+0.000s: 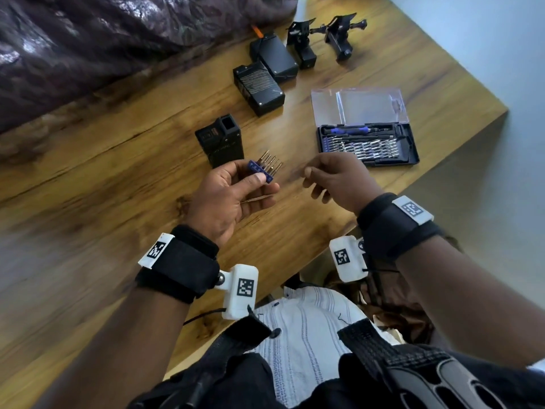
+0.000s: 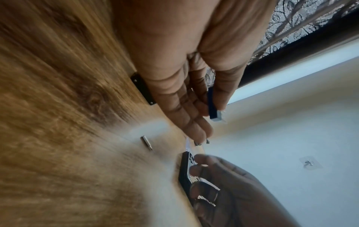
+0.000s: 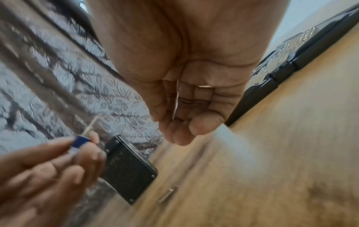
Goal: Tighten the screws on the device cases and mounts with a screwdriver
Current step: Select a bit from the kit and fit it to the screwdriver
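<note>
My left hand (image 1: 259,180) pinches a blue bit holder (image 1: 261,171) between thumb and fingers, with several gold-tipped bits standing up from it; the holder shows edge-on in the left wrist view (image 2: 212,106) and in the right wrist view (image 3: 80,141). My right hand (image 1: 312,178) hovers just right of it with fingers loosely curled, and nothing shows between them (image 3: 184,122). A loose bit (image 2: 146,142) lies on the table under the hands (image 3: 168,194). A black device case (image 1: 219,140) stands just beyond the left hand. The blue-handled screwdriver (image 1: 349,131) lies in its kit.
The open screwdriver kit (image 1: 411,154) with its clear lid (image 1: 356,106) lies to the right on the wooden table (image 1: 103,178). Two more black cases (image 1: 259,87) (image 1: 274,56) and two black mounts (image 1: 300,42) (image 1: 339,36) sit farther back. Dark patterned fabric (image 1: 88,39) borders the far left.
</note>
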### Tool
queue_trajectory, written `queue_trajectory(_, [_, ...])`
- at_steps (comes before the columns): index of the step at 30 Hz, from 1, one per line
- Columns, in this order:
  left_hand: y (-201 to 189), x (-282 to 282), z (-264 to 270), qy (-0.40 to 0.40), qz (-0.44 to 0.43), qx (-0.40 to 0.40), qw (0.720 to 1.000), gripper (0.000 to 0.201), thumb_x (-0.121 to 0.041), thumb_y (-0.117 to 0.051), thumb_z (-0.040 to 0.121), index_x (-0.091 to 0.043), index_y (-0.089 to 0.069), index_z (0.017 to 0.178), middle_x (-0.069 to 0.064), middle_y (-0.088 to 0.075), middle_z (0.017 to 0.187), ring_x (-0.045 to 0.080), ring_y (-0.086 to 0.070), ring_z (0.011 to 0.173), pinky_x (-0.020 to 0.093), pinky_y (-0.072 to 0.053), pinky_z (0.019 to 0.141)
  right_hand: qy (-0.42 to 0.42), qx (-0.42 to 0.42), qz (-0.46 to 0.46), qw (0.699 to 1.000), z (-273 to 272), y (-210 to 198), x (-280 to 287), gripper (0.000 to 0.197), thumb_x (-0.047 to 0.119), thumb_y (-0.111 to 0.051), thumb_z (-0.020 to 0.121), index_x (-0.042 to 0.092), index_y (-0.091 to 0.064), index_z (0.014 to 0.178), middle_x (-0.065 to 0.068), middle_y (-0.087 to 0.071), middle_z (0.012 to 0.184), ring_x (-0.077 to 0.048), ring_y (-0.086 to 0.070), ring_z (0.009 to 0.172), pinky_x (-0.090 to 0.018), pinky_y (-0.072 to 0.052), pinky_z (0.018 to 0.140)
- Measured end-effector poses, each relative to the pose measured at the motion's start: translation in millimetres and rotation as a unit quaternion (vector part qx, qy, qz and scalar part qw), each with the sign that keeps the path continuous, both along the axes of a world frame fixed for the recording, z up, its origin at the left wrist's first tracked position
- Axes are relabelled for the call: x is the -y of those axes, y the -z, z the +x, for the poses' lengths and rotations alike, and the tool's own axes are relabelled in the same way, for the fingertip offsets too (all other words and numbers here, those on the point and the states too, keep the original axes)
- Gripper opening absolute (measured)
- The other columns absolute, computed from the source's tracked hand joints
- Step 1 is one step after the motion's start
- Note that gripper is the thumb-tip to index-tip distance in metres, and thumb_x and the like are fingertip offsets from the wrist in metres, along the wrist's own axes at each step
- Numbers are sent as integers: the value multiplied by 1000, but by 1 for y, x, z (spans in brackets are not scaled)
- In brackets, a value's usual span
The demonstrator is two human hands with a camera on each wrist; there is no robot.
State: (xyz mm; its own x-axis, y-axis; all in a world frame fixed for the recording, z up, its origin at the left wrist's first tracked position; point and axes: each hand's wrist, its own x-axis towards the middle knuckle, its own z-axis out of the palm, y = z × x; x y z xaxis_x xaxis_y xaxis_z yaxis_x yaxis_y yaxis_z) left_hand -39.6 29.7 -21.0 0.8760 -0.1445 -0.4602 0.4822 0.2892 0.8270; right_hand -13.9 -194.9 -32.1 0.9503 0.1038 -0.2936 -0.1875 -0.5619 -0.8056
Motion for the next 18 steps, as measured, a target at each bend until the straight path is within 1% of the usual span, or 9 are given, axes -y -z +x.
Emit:
queue_trajectory(2, [-3,7,4,24,15,8,1000,16,1,-61,99,-8,-64,112,15,-74,101,30,-76,95,46,-63,85,29,6,86,996,-4,-14,1,21,17,-56,103,0,-69,100,-13,-73,85,-24,-67,65,-34,-53,55])
queue_trajectory(5, [-8,19,13,66,38,24,997,18,1,-62,98,-8,-65,113,14,-76,103,29,-77,93,45,-64,83,43,13,159,986,-6,-27,5,25,19,-58,103,-5,-66,105,-20,-73,90,-29,-67,69,-35,-54,57])
queue_trajectory(7, [-12,30,22,99,60,34,993,21,0,-63,98,-7,-65,117,14,-77,105,28,-77,93,43,-64,81,31,20,168,985,-4,-32,11,22,16,-61,101,-5,-66,107,-21,-73,90,-29,-67,70,-36,-56,59])
queue_trajectory(9, [-15,40,31,133,91,51,986,24,-2,-65,97,-5,-65,122,14,-77,108,29,-77,97,43,-64,83,17,28,163,986,-2,-34,17,18,12,-63,99,-5,-66,106,-21,-73,89,-27,-68,70,-36,-57,61])
queue_trajectory(11, [-18,53,42,168,124,71,975,26,-4,-67,96,-5,-66,122,14,-77,110,29,-76,100,42,-63,86,25,37,149,988,2,-33,26,16,9,-65,97,-6,-67,103,-22,-72,87,-25,-69,68,-37,-58,60])
queue_trajectory(13, [-21,68,52,202,171,104,959,24,-8,-70,95,-8,-68,119,12,-77,108,25,-76,99,41,-63,87,54,41,139,988,5,-32,38,15,8,-66,96,-6,-66,99,-22,-70,83,-24,-67,64,-38,-58,58])
queue_trajectory(14, [-23,76,56,217,195,125,948,22,-9,-71,94,-11,-69,117,10,-77,106,23,-76,98,40,-63,86,68,41,138,987,6,-31,44,14,9,-66,96,-6,-66,96,-20,-69,78,-24,-65,62,-38,-57,57])
queue_trajectory(16, [-24,95,66,240,228,163,930,21,-14,-73,94,-17,-70,115,6,-76,105,19,-75,97,35,-63,83,91,40,139,985,7,-29,63,11,10,-68,95,0,-67,90,-10,-65,71,-24,-62,58,-38,-55,53])
queue_trajectory(18, [-19,113,75,253,269,195,909,26,-20,-76,93,-22,-69,118,1,-73,108,15,-72,98,32,-61,84,121,34,135,983,8,-25,86,9,11,-70,94,4,-68,89,-6,-65,69,-24,-61,57,-38,-53,51])
